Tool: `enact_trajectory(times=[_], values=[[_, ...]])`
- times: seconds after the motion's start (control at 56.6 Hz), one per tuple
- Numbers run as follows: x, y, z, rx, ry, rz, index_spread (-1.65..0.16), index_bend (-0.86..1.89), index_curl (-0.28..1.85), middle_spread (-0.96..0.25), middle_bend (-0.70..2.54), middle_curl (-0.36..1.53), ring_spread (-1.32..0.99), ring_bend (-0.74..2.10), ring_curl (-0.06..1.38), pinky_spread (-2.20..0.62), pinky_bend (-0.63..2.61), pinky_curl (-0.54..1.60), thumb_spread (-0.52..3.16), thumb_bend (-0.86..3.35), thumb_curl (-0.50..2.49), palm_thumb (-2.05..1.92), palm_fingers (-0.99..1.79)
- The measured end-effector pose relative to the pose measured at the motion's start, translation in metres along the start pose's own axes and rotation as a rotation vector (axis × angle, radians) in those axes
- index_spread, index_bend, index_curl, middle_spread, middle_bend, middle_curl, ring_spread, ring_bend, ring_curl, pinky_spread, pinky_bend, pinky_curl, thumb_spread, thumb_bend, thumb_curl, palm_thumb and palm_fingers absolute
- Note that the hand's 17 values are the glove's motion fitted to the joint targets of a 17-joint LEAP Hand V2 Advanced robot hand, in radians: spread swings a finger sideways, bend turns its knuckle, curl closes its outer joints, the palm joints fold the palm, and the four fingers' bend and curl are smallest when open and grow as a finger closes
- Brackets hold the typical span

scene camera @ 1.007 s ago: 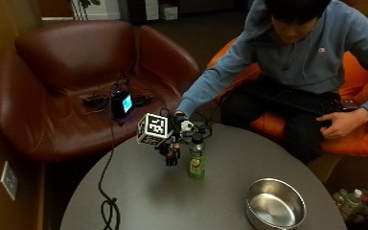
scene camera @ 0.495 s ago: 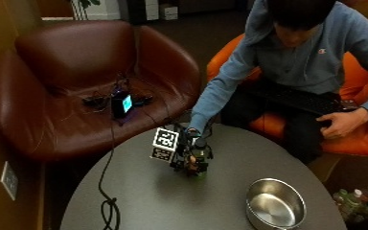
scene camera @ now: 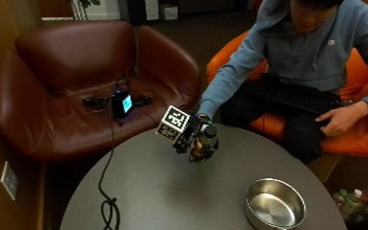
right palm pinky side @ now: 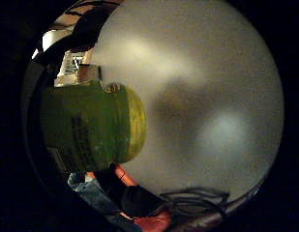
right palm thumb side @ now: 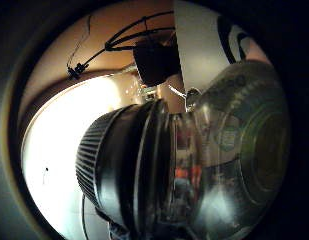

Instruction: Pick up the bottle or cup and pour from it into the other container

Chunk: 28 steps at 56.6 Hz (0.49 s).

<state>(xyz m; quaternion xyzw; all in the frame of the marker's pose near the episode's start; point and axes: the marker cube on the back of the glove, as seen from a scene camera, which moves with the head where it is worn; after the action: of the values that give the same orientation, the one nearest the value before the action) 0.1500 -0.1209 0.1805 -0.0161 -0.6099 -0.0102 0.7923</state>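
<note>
The right hand [scene camera: 197,139] now grips the bottle [scene camera: 207,140] (cap on), lifted off the table [scene camera: 171,191]; next, toward the pot [scene camera: 275,210] by the near edge.

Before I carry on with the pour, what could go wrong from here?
1. The bottle in the gloved right hand still wears its dark cap, so tipping it now would likely pour nothing.
2. The metal bowl sits near the table edge, well away from the bottle; pouring early would wet the table.
3. A black cable lies across the table and could snag the hand.
</note>
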Motion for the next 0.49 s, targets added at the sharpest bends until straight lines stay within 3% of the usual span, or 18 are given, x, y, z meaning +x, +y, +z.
enact_trajectory(times=[0.336,0.495], values=[[-0.088,0.03,-0.01,0.081,0.353,0.077,-0.29,0.18,0.49,-0.15,0.44,0.51,-0.27,0.41,0.46,-0.36,0.2,0.35,-0.07,-0.03,0.69,1.16,1.21],[-0.113,0.026,-0.001,0.024,0.646,0.181,-0.28,0.18,0.5,-0.15,0.45,0.52,-0.26,0.42,0.47,-0.36,0.19,0.36,-0.08,-0.03,0.69,1.15,1.21]])
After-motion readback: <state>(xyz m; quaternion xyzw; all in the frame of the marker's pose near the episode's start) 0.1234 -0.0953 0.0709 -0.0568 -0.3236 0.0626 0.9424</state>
